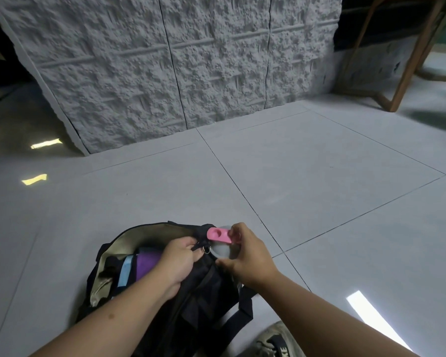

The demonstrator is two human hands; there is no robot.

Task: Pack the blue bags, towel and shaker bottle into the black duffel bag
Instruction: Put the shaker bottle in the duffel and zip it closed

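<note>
Black duffel bag [191, 300] sits open on the grey floor [319, 189], a light blue bag [125, 273] and a purple towel [146, 264] showing inside on its left. Left hand [175, 264] pinches the bag's edge by the zip, fingers closed on it. Right hand [247, 256] grips the shaker bottle [223, 243], pink lid up, at the bag's right end.
</note>
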